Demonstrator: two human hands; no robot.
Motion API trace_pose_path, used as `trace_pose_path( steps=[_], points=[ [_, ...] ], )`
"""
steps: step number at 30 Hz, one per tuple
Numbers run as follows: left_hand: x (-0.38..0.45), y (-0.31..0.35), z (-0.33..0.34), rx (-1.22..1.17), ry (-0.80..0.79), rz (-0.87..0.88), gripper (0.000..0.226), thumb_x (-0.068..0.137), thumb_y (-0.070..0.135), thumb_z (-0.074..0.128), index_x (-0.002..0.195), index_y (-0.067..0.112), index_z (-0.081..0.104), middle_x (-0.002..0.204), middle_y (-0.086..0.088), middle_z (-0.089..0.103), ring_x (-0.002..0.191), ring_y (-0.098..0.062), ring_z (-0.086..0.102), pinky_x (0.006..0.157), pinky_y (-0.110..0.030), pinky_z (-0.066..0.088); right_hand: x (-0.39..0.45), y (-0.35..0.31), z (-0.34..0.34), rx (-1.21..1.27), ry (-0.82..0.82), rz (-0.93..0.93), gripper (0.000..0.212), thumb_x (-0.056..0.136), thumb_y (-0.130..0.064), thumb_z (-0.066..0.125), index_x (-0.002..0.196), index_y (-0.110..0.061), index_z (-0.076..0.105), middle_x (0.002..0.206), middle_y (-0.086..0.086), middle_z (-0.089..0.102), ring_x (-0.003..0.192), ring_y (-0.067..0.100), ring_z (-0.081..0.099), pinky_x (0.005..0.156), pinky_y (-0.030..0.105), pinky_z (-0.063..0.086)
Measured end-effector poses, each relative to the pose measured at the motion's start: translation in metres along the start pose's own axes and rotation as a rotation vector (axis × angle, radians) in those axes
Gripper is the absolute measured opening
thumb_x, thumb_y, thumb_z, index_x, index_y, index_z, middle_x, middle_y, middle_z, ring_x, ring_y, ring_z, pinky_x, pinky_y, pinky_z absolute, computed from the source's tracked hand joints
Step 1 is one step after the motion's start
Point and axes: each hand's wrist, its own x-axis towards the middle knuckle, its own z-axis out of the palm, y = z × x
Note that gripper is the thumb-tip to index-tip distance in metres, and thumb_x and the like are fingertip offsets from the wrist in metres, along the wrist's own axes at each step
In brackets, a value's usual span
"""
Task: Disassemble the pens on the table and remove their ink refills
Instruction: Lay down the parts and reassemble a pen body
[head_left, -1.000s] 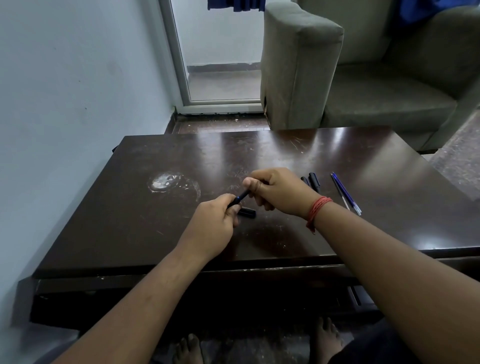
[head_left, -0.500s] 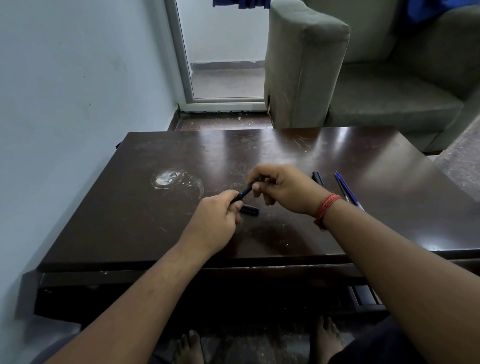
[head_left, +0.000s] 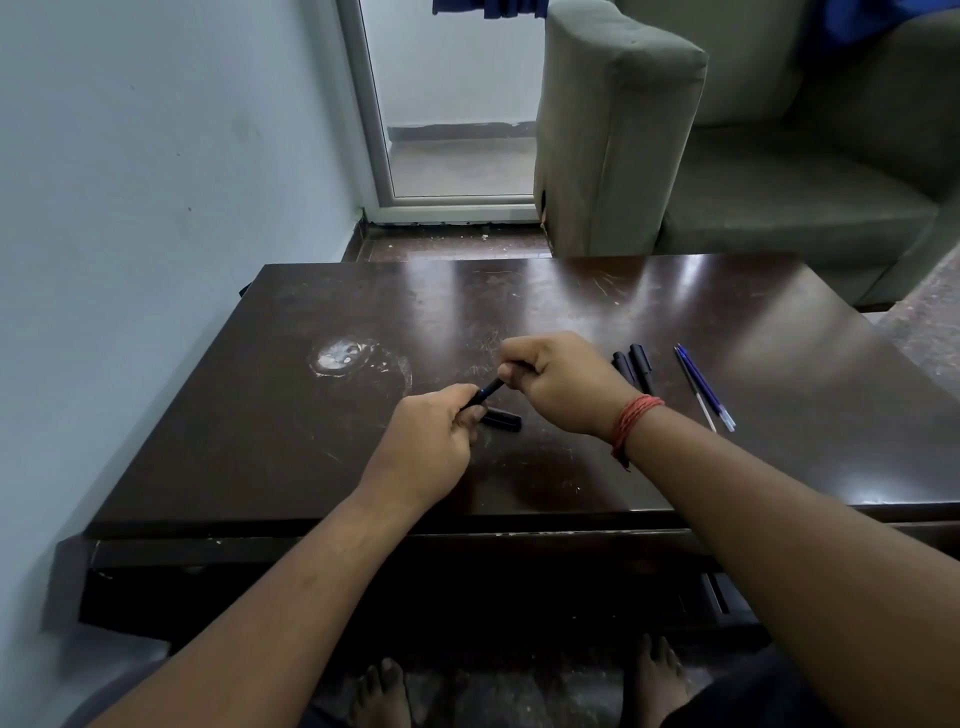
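A dark pen (head_left: 485, 393) with a blue band is held between both hands above the dark brown table (head_left: 727, 322). My left hand (head_left: 434, 447) grips its lower end and my right hand (head_left: 558, 382) grips its upper end; most of the pen is hidden inside the fists. A short black pen cap (head_left: 503, 419) lies on the table just under the hands. Two black pen parts (head_left: 635, 367) lie right of my right hand. Further right lie two thin refills, one blue (head_left: 704, 387), with clear tips.
A pale wall runs along the table's left side. A grey-green armchair (head_left: 618, 130) stands behind the far edge, beside a white door frame (head_left: 363, 104). A whitish scuffed ring (head_left: 343, 358) marks the tabletop at left. Bare feet show under the table.
The hands stay locked on the pen in nearly the same place. The right hand shifts slightly, uncovering the two black parts beside it.
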Motion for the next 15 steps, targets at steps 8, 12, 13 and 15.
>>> trace_pose_path(
  steps=[8, 12, 13, 15],
  points=[
    [0.007, -0.006, -0.008, -0.082, 0.107, -0.131, 0.02, 0.1, 0.017, 0.053, 0.086, 0.014, 0.066, 0.063, 0.003, 0.065, 0.051, 0.0, 0.051, 0.052, -0.011, 0.039, 0.003, 0.012, 0.023, 0.0, -0.023, 0.184, 0.028, 0.091, -0.046, 0.059, 0.108, -0.024, 0.053, 0.09, -0.011, 0.054, 0.081, 0.011, 0.056, 0.066, 0.026, 0.043],
    [0.008, -0.007, -0.009, -0.08, 0.122, -0.138, 0.02, 0.101, 0.018, 0.052, 0.088, 0.015, 0.066, 0.065, 0.004, 0.065, 0.054, 0.001, 0.052, 0.054, -0.009, 0.04, -0.004, 0.015, 0.035, -0.321, -0.23, 0.025, 0.024, 0.087, -0.041, 0.067, 0.097, -0.023, 0.054, 0.098, -0.007, 0.044, 0.097, 0.019, 0.049, 0.081, 0.035, 0.047],
    [0.008, -0.007, -0.009, -0.081, 0.12, -0.138, 0.02, 0.101, 0.018, 0.051, 0.089, 0.014, 0.066, 0.065, 0.004, 0.065, 0.053, 0.001, 0.052, 0.053, -0.01, 0.04, -0.002, 0.015, 0.034, -0.327, -0.222, 0.024, 0.021, 0.087, -0.037, 0.067, 0.093, -0.024, 0.051, 0.096, -0.007, 0.044, 0.097, 0.02, 0.05, 0.08, 0.036, 0.047],
    [0.007, -0.007, -0.009, -0.078, 0.109, -0.139, 0.021, 0.102, 0.019, 0.051, 0.089, 0.013, 0.066, 0.066, 0.003, 0.065, 0.051, -0.001, 0.051, 0.051, -0.013, 0.04, 0.001, 0.016, 0.028, -0.257, -0.172, 0.086, 0.021, 0.089, -0.029, 0.067, 0.089, -0.024, 0.046, 0.09, -0.007, 0.047, 0.091, 0.022, 0.056, 0.072, 0.031, 0.043]
  ],
)
